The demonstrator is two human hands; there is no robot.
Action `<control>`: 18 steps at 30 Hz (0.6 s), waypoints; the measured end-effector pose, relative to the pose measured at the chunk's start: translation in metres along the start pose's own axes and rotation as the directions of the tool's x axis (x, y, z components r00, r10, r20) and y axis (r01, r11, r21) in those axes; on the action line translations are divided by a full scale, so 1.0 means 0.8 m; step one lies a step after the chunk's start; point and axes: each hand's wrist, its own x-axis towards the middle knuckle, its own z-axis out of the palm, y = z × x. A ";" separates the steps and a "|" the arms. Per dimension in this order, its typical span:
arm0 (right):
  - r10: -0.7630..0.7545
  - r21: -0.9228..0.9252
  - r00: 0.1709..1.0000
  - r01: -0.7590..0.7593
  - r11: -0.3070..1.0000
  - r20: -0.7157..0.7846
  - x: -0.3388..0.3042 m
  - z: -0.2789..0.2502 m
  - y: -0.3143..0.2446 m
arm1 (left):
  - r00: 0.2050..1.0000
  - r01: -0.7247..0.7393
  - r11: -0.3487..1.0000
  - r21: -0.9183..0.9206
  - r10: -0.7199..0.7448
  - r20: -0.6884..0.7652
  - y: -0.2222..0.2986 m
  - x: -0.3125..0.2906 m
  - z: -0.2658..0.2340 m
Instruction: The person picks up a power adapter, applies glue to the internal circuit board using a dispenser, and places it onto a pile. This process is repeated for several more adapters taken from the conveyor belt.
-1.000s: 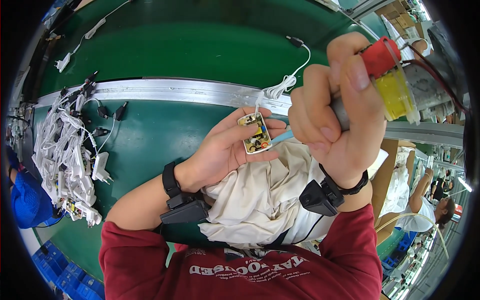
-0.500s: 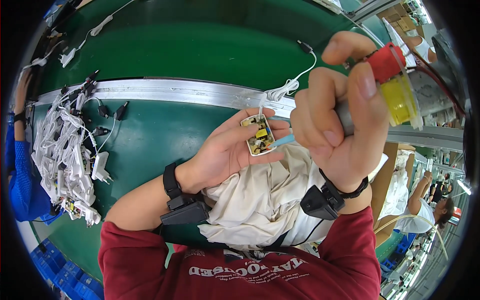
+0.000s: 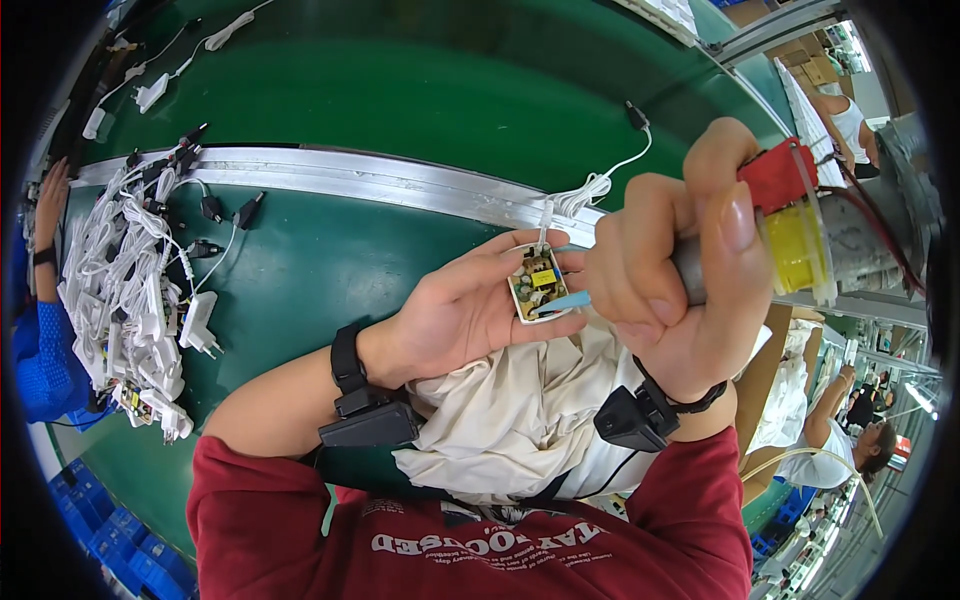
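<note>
An opened white power adapter (image 3: 538,283) rests on the fingers of my left hand (image 3: 455,315), the thumb along its edge. Its circuit board faces up, with a yellow-wrapped part in the middle. My right hand (image 3: 680,270) is wrapped around a grey cylindrical dispenser (image 3: 800,245) with a yellow band and a red switch block near the forefinger. A light-blue tapered nozzle (image 3: 566,302) points out below that hand. Its tip is at the adapter's lower corner; whether it touches the board I cannot tell. The adapter's white cord (image 3: 585,195) runs in a coiled bundle to a black connector.
A heap of white corded adapters (image 3: 125,300) lies at the left on the green table (image 3: 300,260). Beyond it runs a metal rail (image 3: 340,170) and a green belt (image 3: 400,90). Cream cloth (image 3: 500,420) covers my lap. Another person's blue sleeve (image 3: 50,355) is at far left.
My left hand and the adapter have shifted slightly right and down. The left thumb has drawn back from the board to its edge. My right forefinger has dropped lower beside the red switch block.
</note>
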 end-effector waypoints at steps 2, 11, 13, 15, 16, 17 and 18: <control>-0.010 -0.029 1.000 0.009 1.000 -0.014 0.001 0.003 -0.001 | 1.000 0.007 1.000 -0.003 -0.007 0.006 0.001 0.000 0.000; -0.030 -0.033 0.994 0.026 0.999 -0.109 0.004 0.007 -0.008 | 0.999 0.023 0.989 0.143 -0.018 -0.037 0.005 0.002 0.005; -0.047 0.002 0.993 0.048 0.999 -0.109 0.004 0.006 -0.012 | 1.000 0.014 0.987 0.157 -0.012 -0.017 0.003 0.005 0.002; -0.037 0.031 0.994 0.040 0.999 -0.102 0.002 0.003 -0.014 | 1.000 -0.004 0.981 0.194 0.005 -0.003 0.009 0.017 0.001; -0.028 0.048 0.995 0.033 0.998 -0.091 0.000 0.003 -0.016 | 0.999 -0.047 0.968 0.246 0.046 0.012 0.013 0.024 0.002; -0.051 0.063 0.996 0.055 0.997 -0.071 -0.001 0.005 -0.017 | 0.996 -0.092 0.951 0.297 0.086 0.032 0.018 0.033 0.005; -0.037 0.073 0.996 0.043 0.996 -0.083 -0.001 0.007 -0.015 | 0.988 -0.155 0.919 0.363 0.147 0.052 0.027 0.046 0.006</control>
